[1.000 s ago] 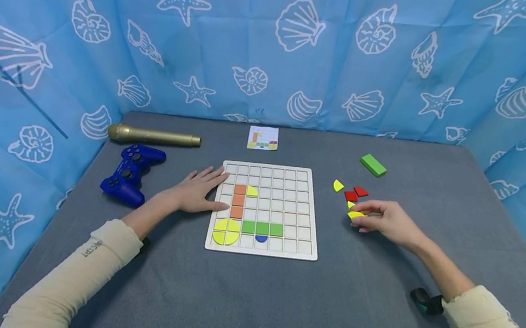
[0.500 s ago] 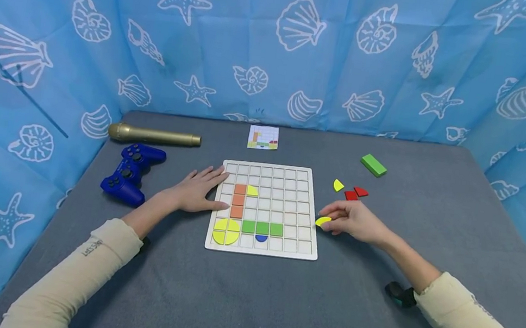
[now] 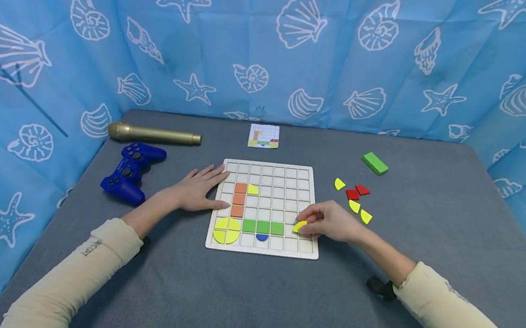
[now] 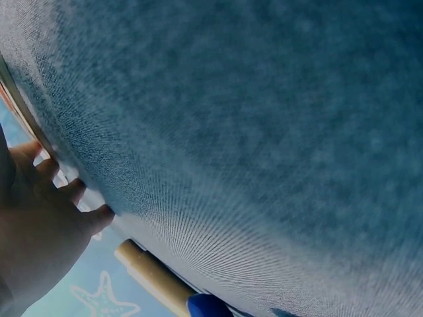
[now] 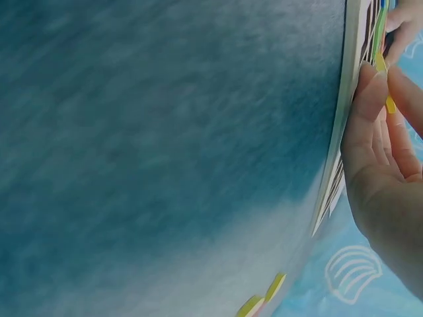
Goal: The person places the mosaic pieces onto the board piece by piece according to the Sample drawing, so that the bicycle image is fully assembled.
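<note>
A white grid board (image 3: 279, 168) lies on the grey cloth with coloured tiles set in its squares. My left hand (image 3: 195, 191) rests on the board's left edge, fingers spread and straight. Over the lower right squares my right hand (image 3: 332, 222) pinches a yellow quarter-circle tile (image 3: 299, 226) between thumb and fingers; the right wrist view shows the same yellow tile (image 5: 390, 104) at the fingertips. On the board are orange squares (image 3: 239, 199), green squares (image 3: 263, 227), a blue half-circle (image 3: 261, 237), a yellow circle of quarter tiles (image 3: 226, 230) and a single yellow quarter (image 3: 252, 189).
Right of the board lie loose yellow quarters (image 3: 366, 216) and red tiles (image 3: 353, 195). A green block (image 3: 374, 163) sits farther back. Behind the board is a small pattern card (image 3: 263, 136). A gold microphone (image 3: 155, 135) and blue game controller (image 3: 131, 172) lie at left.
My right hand has carried the yellow quarter tile leftward from the loose pieces to above the board's lower right. My left hand has stayed in place.
</note>
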